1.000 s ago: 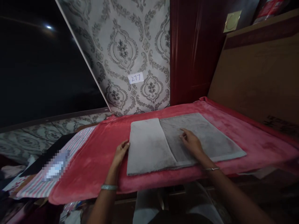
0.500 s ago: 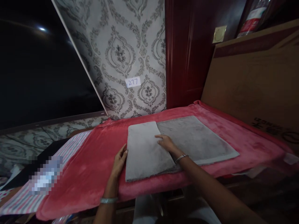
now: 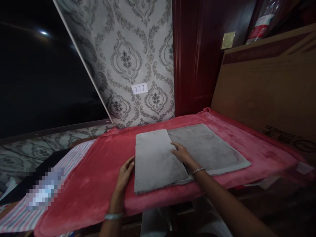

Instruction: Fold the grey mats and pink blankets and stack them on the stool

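A soft grey plush cloth (image 3: 212,148) lies flat on a red blanket. Its left part is folded over as a paler flap (image 3: 153,158), making a straight crease on the left. My left hand (image 3: 125,172) rests beside that crease, fingertips against the edge and thumb a little apart from the fingers. My right hand (image 3: 182,154) lies over the flap's right edge with its index finger stretched out and thumb apart; the other fingers are partly hidden. Neither hand visibly grasps the cloth.
The red blanket (image 3: 98,177) covers the table. A striped cloth (image 3: 74,161) and a blurred-out object (image 3: 45,189) lie to the left, below a dark screen (image 3: 49,75). On the right stands a large cardboard box (image 3: 266,89), with a plastic bottle (image 3: 261,24) behind it.
My right hand has slid to the right across the cloth, and the flap's right edge has shifted slightly right. My left hand stays by the crease. The camera has tilted a little.
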The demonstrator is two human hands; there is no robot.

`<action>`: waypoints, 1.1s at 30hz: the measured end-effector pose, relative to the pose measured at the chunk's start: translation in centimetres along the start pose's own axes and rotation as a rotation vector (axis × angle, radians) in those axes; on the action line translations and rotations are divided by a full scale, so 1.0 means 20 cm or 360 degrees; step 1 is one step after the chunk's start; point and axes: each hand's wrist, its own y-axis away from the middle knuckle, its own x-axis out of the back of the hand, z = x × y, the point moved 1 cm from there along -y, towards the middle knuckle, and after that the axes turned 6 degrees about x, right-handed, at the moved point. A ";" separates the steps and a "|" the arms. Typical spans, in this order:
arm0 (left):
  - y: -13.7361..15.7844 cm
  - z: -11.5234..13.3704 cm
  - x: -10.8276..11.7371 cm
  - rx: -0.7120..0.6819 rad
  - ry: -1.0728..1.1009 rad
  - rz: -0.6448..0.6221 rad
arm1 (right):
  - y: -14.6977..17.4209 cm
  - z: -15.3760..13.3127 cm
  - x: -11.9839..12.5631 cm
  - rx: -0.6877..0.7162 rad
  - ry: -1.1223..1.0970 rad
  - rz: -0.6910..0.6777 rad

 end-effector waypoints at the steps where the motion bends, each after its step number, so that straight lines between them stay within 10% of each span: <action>1: 0.00 0.00 0.00 0.0004 -0.0008 -0.0005 | 0.01 0.01 0.00 -0.0003 -0.0015 -0.0002; 17: 0.01 -0.03 -0.04 -0.0168 -0.0387 -0.0005 | -0.35 -0.05 -0.06 -0.0034 0.0226 0.0022; 33: 0.01 -0.03 -0.03 -0.0298 -0.0520 -0.0061 | -0.18 -0.05 0.02 0.0005 0.0031 0.0053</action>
